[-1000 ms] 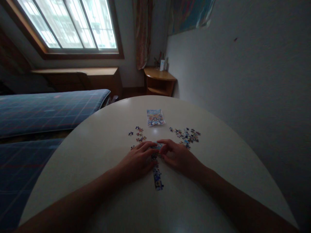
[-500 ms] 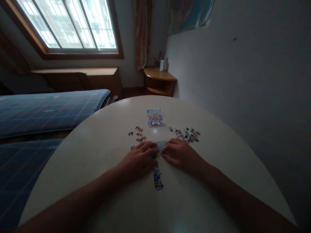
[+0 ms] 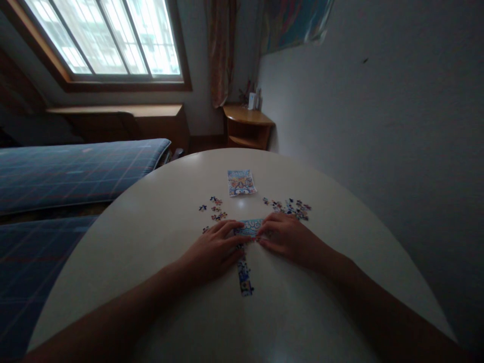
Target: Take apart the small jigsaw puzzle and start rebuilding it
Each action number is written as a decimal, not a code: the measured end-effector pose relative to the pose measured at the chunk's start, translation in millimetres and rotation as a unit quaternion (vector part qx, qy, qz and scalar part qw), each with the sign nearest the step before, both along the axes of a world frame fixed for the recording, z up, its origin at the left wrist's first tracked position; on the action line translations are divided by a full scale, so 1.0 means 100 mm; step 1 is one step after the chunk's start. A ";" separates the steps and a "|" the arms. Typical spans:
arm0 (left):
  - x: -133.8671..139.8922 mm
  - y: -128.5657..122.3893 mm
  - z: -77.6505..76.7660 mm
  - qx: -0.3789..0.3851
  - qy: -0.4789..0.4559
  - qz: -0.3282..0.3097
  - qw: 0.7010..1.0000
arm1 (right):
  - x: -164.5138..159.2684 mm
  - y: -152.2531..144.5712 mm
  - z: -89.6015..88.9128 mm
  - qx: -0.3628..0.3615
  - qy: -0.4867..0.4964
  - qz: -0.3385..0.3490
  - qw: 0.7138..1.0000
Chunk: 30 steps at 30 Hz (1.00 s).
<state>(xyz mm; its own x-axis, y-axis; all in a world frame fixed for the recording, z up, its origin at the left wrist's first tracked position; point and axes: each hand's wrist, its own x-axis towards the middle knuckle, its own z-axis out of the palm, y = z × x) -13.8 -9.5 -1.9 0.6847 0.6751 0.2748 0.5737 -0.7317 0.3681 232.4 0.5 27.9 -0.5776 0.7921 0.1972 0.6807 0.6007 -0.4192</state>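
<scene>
A partly joined jigsaw puzzle (image 3: pixel 250 228) lies on the white round table, with a light-blue top strip and a narrow dark-blue column (image 3: pixel 244 277) running down toward me. My left hand (image 3: pixel 221 245) rests over its left side, fingers stretched out and pressing on the pieces. At the lower edge of the blue strip, my right hand (image 3: pixel 282 233) has thumb and fingertips pinched at a small reddish puzzle piece (image 3: pixel 254 239). The fingers partly cover that piece, and the hand hides the strip's right end.
Loose puzzle pieces (image 3: pixel 218 209) lie beyond my left hand, and a larger pile (image 3: pixel 298 206) is beyond my right. A picture sheet (image 3: pixel 241 182) lies at the far side of the table (image 3: pixel 325 312). A plaid mattress (image 3: pixel 83 169) stands left; a wall (image 3: pixel 378 126) is at right.
My right hand has shifted slightly to the right, baring more of the light-blue strip. The left hand stays nearly in place, with its index finger reaching a little farther right.
</scene>
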 end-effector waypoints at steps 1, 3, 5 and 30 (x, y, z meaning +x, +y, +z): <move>0.00 0.00 0.00 0.001 0.002 -0.001 1.000 | 0.01 0.00 0.01 -0.002 -0.003 0.005 1.000; 0.00 0.00 0.00 0.003 0.008 -0.002 1.000 | 0.05 0.02 0.04 0.000 -0.011 0.011 1.000; 0.00 0.00 0.02 0.004 0.012 -0.005 1.000 | 0.14 0.06 0.09 0.007 -0.018 -0.009 1.000; 0.00 0.00 0.01 0.007 0.026 -0.007 1.000 | 1.10 0.40 -0.11 0.003 -0.066 -0.359 0.931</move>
<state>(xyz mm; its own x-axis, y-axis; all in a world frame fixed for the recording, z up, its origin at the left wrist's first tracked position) -13.6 -9.4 -1.4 0.7071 0.6619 0.2488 0.5817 -0.7445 0.3276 342.9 40.6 17.2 0.0799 0.9827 0.1672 0.9531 -0.0262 -0.3017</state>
